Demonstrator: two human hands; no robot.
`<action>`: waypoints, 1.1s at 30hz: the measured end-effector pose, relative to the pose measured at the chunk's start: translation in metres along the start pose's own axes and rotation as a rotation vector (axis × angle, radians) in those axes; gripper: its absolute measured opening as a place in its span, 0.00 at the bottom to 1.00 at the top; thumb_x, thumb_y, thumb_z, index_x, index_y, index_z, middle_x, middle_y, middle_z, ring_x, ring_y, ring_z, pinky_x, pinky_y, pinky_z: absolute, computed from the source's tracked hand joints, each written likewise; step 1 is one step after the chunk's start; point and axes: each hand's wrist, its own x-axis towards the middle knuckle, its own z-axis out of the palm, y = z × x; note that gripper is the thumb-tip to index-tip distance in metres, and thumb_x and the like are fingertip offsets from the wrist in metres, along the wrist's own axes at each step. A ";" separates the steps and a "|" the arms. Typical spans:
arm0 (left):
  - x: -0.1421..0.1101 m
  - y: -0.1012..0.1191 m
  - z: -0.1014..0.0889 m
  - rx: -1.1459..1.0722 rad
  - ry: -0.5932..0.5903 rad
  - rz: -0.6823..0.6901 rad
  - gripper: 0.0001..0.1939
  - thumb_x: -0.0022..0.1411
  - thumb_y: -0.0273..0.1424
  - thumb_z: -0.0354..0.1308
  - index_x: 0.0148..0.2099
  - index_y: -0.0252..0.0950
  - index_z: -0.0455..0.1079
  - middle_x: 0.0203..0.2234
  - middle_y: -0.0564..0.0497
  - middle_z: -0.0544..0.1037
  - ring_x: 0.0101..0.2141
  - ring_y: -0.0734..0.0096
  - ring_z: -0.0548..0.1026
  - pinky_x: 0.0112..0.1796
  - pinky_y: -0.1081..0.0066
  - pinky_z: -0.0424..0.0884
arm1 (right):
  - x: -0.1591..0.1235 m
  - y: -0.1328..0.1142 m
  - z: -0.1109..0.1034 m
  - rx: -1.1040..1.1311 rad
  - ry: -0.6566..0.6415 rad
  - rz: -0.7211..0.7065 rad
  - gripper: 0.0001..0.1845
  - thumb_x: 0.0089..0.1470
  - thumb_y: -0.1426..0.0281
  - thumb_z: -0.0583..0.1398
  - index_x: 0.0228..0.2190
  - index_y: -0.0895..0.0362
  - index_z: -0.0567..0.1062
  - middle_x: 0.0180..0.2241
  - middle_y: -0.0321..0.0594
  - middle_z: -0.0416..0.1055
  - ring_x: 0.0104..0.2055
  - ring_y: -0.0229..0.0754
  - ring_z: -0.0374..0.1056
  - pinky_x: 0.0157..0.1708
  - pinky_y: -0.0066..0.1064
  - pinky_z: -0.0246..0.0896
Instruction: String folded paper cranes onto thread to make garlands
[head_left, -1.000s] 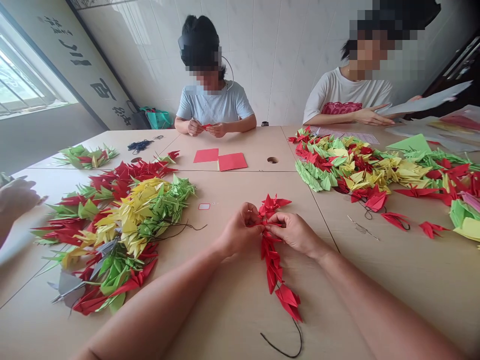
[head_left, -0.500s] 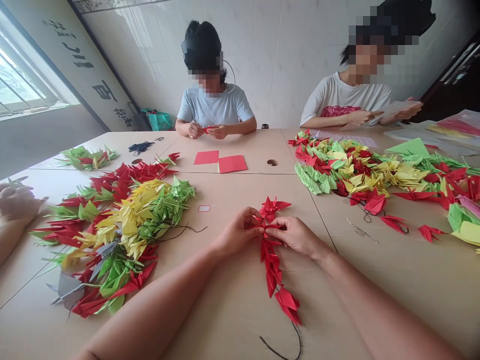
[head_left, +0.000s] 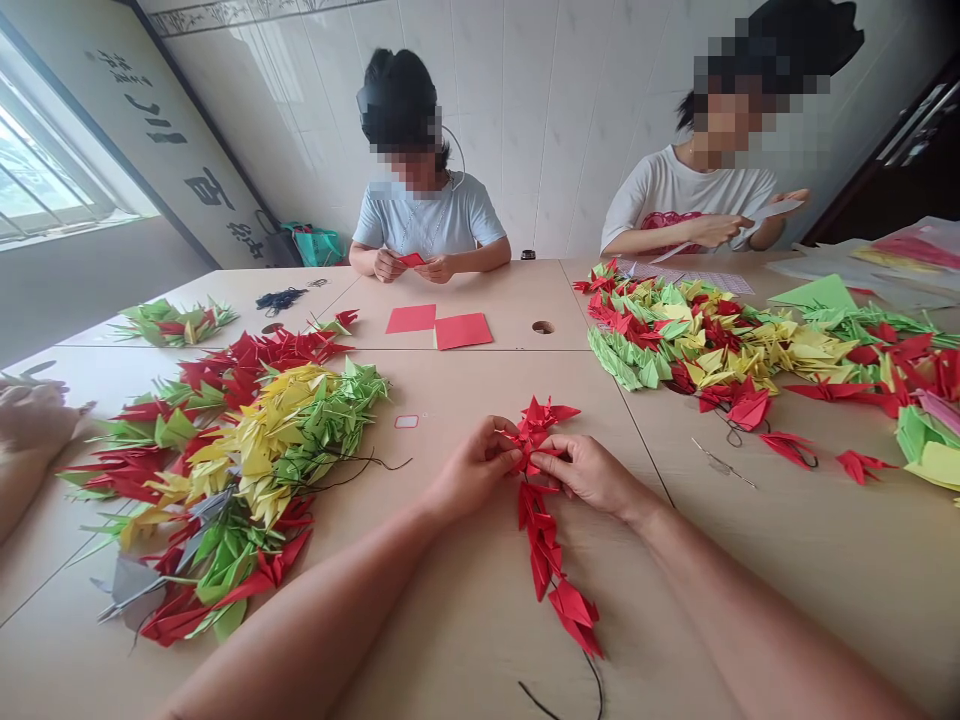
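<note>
A strand of red origami cranes (head_left: 541, 535) threaded on a dark cord (head_left: 598, 690) runs down the table in front of me. My left hand (head_left: 491, 455) pinches a red paper crane near the top of the strand from its left side. From the right, my right hand (head_left: 577, 470) pinches the same crane, thumb and fingers closed. Another red crane (head_left: 551, 412) lies just beyond my fingertips. Below my hands the lower cranes rest on the tabletop, and the cord's loose end curls at the bottom edge.
Heaped crane strands lie at left (head_left: 255, 440) and at right (head_left: 720, 335). Red paper squares (head_left: 463, 331) sit ahead, and a needle-like metal tool (head_left: 724, 463) lies right. Two people sit opposite, one folding red paper, one handling white paper. Another person's hand (head_left: 37, 415) rests far left.
My hands stay almost in place, and the pinched crane looks slightly more spread. Across the table, one person's red paper is raised flatter; the other person's white sheet and hands have shifted left.
</note>
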 end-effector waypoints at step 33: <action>-0.013 0.006 0.010 0.269 -0.091 -0.011 0.36 0.54 0.24 0.51 0.62 0.44 0.44 0.25 0.56 0.71 0.24 0.76 0.66 0.28 0.74 0.61 | 0.003 -0.001 0.008 0.097 0.260 0.165 0.10 0.45 0.65 0.61 0.22 0.56 0.65 0.18 0.34 0.69 0.18 0.34 0.63 0.12 0.21 0.52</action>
